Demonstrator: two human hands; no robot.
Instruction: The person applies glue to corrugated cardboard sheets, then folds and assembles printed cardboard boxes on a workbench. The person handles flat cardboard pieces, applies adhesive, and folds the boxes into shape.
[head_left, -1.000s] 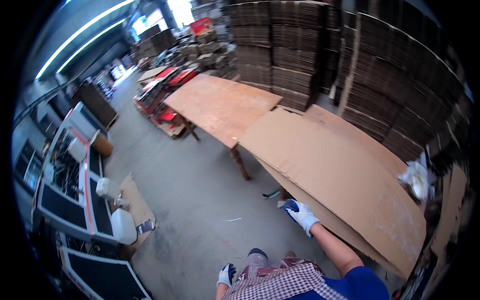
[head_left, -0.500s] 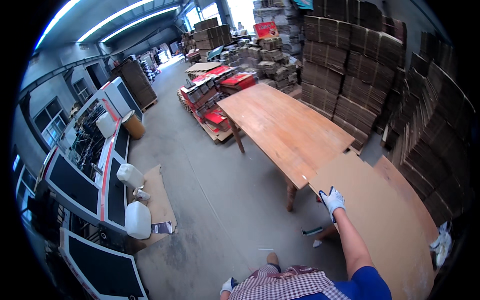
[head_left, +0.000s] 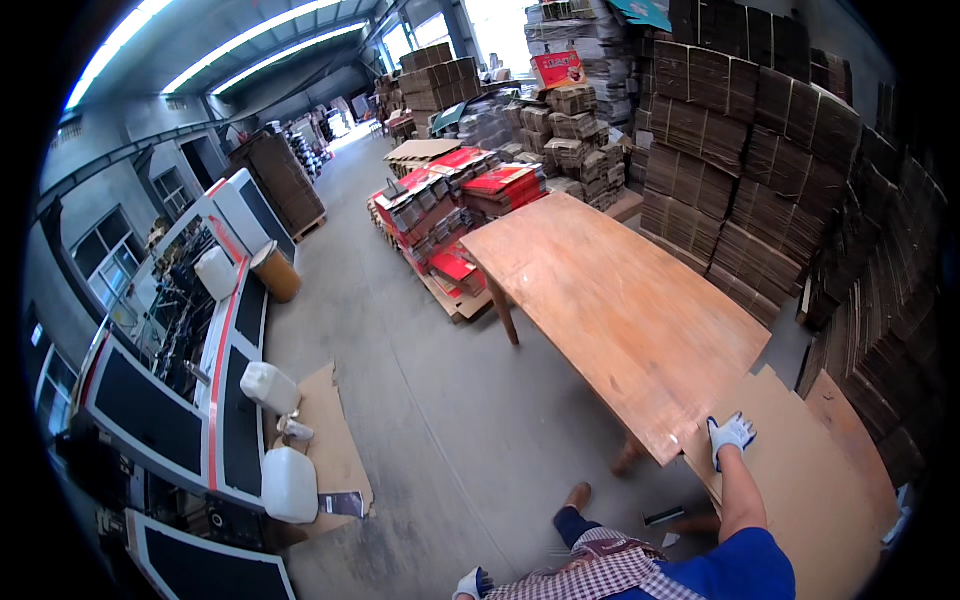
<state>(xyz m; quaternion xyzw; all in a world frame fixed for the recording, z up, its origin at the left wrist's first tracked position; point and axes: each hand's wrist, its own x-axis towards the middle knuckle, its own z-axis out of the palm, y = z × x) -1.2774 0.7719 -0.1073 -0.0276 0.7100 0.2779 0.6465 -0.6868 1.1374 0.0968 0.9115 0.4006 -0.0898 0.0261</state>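
Note:
My right hand (head_left: 732,435), in a white glove with dark-tipped fingers, rests on a brown cardboard sheet (head_left: 800,470) near its corner and left edge. Its fingers look stretched out over the surface, with the thumb side toward the edge. The sheet lies beside the end of a long wooden table (head_left: 620,320). Low at the bottom edge hangs my left hand (head_left: 472,584), also gloved, beside the checked apron (head_left: 560,582). It is partly cut off, and its finger position is unclear.
Tied cardboard stacks (head_left: 700,130) rise behind the table. Red printed boxes (head_left: 500,185) are piled on a pallet beyond it. On the left stand a long machine (head_left: 150,385), white jugs (head_left: 290,485) on floor cardboard, and a brown drum (head_left: 275,272).
My view has shifted, so the table appears lower and farther right. One foot has stepped forward. My right hand has moved from the sheet's left edge to lie more on its top near the table.

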